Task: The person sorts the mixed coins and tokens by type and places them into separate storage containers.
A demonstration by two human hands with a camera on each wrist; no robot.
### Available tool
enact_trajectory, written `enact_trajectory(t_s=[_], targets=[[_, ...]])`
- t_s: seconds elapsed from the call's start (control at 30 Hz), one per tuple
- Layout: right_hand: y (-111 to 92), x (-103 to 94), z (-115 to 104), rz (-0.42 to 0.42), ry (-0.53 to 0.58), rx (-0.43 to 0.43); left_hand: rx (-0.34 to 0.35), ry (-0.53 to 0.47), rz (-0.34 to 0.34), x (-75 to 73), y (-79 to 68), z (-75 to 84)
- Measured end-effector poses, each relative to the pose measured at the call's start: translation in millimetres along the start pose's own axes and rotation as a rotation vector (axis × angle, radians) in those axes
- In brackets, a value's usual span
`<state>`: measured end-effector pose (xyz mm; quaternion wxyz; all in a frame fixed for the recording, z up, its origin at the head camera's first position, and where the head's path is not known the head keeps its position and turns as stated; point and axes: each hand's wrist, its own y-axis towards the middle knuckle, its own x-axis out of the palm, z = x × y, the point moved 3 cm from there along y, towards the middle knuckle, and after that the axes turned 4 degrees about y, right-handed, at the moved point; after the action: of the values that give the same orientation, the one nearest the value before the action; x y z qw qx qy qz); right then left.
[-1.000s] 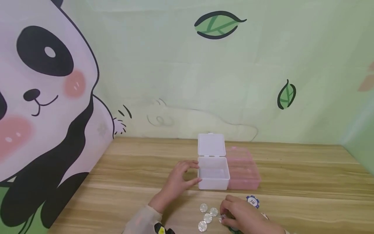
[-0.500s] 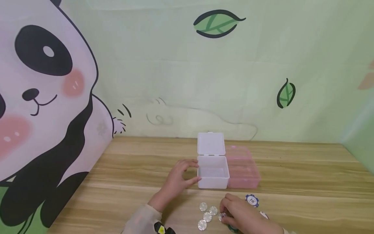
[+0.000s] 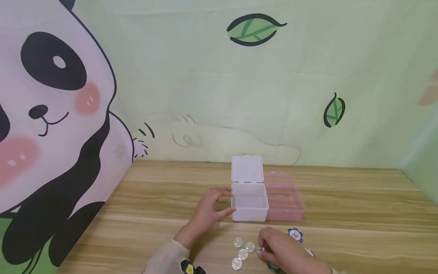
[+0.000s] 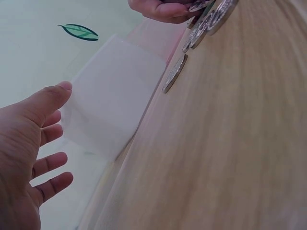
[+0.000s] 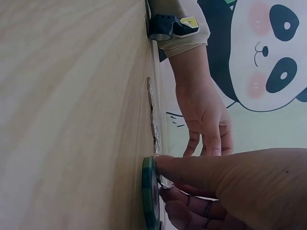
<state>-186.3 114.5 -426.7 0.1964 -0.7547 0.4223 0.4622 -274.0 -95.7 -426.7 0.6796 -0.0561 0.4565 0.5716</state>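
My left hand (image 3: 209, 207) is at the left side of a white plastic box (image 3: 249, 214) with its hinged lid thrown back; thumb and fingertips are right at its left wall, fingers spread. My right hand (image 3: 278, 247) pinches a shiny silver coin (image 3: 261, 251) between thumb and fingers, close over the table. Several more ridged silver coins (image 3: 243, 254) lie just left of it. Under the right hand a green poker chip (image 3: 273, 267) is partly hidden; it stands out large beside the thumb in the right wrist view.
A translucent pink box (image 3: 285, 214) stands against the white box's right side. Right of the right hand lie a blue-and-white poker chip (image 3: 295, 235) marked 10 and another partly covered chip (image 3: 309, 251). Behind the wooden table (image 3: 359, 205) hangs a green panda-print backdrop (image 3: 191, 76).
The silver coin in my right hand has come up slightly and shows more of its face. My left hand stays at the white box.
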Motion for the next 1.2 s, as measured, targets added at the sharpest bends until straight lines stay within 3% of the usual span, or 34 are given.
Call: enact_trajectory(t_s=[0.2,0.5,0.87,1.2], targets=[[0,-0.9,0,0.039,0.014,-0.017,-0.004,-0.001,-0.002,-0.2,-0.4,0.5],[4,-3.0,0,-0.008,0.184,0.036,-0.001,-0.002,0.006,-0.6,0.1,-1.1],[3,-10.4,-2,-0.029,0.255,0.084,0.001,-0.019,-0.009,-0.3,0.0,-2.7],[9,-21.4,-4,0.017,0.271,0.008,-0.003,0.008,-0.02,-1.4,-1.5,-2.4]])
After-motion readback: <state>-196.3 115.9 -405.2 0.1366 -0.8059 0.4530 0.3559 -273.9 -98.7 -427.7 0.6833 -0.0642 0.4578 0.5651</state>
